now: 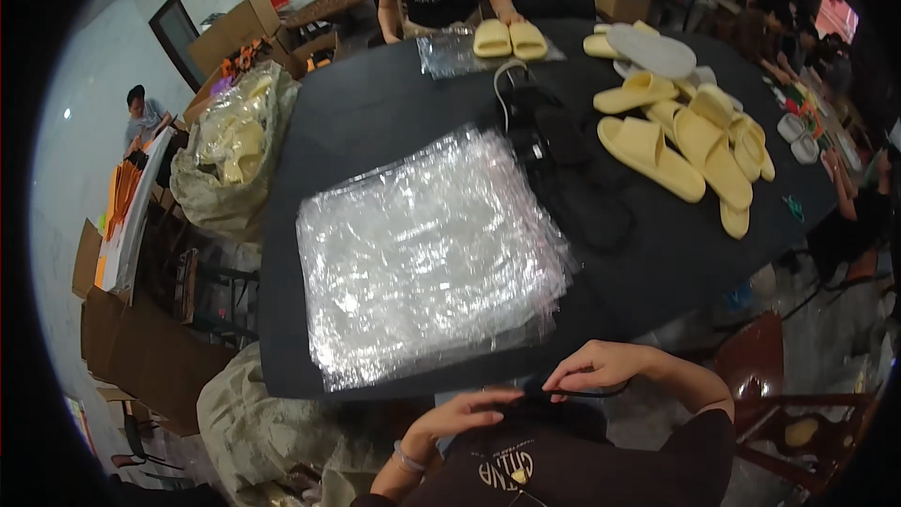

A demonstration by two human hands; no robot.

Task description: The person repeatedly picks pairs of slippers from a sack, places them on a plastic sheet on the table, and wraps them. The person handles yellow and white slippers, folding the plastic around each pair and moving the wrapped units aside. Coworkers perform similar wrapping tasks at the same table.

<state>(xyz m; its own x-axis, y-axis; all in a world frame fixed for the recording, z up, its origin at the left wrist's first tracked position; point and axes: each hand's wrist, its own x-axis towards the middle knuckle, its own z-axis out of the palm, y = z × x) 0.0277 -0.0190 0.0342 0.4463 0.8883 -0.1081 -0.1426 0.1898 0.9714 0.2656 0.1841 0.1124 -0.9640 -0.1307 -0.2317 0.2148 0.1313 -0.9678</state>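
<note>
At the near edge of the black table, in front of my dark shirt, are both of my hands. My right hand point(598, 368) has bent fingers closed on a thin black cord-like strip point(593, 395); its full shape is hidden. My left hand point(466, 413) is beside it, with its fingers stretched toward the strip's other end and nothing plainly held. Just beyond them lies a large stack of clear plastic bags point(422, 258), shiny and slightly uneven at the edges.
Yellow slippers point(652, 158) are heaped at the right, with a grey slipper point(657, 50) on top. Across the black table point(347, 113), a person's hand point(510, 16) touches a yellow pair point(510, 39). Black cables point(544, 131) lie mid-table. Large sacks point(225, 150) stand at left.
</note>
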